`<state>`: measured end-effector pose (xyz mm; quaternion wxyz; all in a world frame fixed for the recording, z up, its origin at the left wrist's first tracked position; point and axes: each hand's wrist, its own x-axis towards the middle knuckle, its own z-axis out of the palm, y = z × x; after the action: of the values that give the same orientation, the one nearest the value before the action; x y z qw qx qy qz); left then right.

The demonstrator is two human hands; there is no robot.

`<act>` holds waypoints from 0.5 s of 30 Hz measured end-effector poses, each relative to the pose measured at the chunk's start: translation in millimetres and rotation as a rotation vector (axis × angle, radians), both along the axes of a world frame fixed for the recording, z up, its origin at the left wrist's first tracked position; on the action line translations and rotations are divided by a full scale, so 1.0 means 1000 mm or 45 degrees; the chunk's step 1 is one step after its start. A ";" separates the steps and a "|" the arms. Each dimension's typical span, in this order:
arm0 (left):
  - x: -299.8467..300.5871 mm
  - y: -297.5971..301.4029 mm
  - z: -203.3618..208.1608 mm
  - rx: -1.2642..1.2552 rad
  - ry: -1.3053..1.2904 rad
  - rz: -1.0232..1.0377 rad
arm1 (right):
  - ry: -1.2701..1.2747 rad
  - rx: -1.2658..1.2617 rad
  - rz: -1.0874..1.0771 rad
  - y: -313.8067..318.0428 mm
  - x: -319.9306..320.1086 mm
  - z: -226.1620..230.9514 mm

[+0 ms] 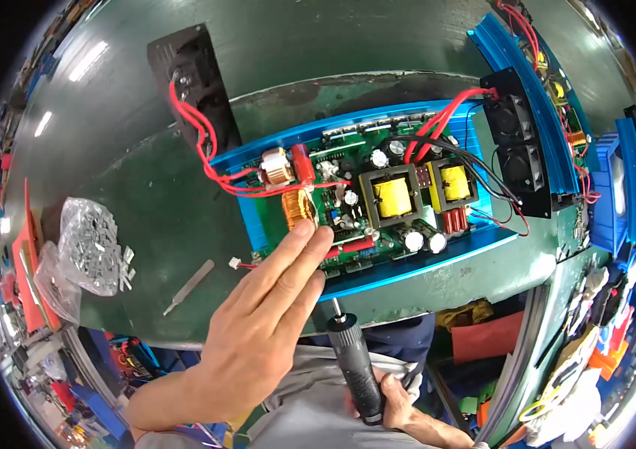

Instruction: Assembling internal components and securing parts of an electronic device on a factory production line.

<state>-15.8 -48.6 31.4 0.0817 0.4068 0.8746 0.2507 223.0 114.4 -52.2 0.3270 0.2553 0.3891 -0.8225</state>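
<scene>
A green circuit board (323, 168) lies in a blue metal housing (422, 266) with raised long walls. Yellow-wound transformers (394, 196), a copper coil (297, 209) and red wires (209, 153) are on it. My left hand (254, 337) is open, fingers stretched out together, their tips at the board's near edge by the coil. My right hand (400, 408) grips the lower end of a black power screwdriver (357, 367). Its shaft points up to the near wall of the housing; where the tip meets it is hidden.
A black end plate (194, 90) hangs on red wires at the back left; a fan plate (514, 142) stands at right. On the green table (146, 179) lie a bag of small metal parts (90, 247) and a flat hand tool (189, 286). Another blue housing (531, 105) and a blue bin (608, 191) are farther right.
</scene>
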 end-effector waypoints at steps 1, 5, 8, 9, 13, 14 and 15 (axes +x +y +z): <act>0.000 0.002 0.000 0.003 -0.027 0.009 | -0.098 -0.227 0.015 0.006 0.002 -0.005; 0.006 0.000 0.002 -0.050 0.086 0.014 | -0.083 -0.876 -0.068 0.005 -0.002 -0.019; 0.015 0.000 -0.005 -0.074 0.327 0.126 | -0.014 -0.297 0.047 0.025 -0.008 -0.003; 0.019 0.002 -0.012 -0.031 0.341 0.170 | 0.013 -0.017 0.043 0.027 -0.002 0.001; 0.013 0.025 -0.022 0.068 0.518 0.145 | 0.404 0.538 0.185 0.054 0.044 -0.020; 0.010 0.027 -0.021 0.085 0.534 0.139 | 0.433 0.561 0.176 0.056 0.049 -0.020; 0.006 0.027 -0.020 0.064 0.547 0.094 | 0.447 0.576 0.166 0.058 0.053 -0.020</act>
<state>-9.4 -21.6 11.1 -0.1257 0.4204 0.8798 0.1828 276.2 171.9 -72.1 0.2418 0.1500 0.6289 -0.7236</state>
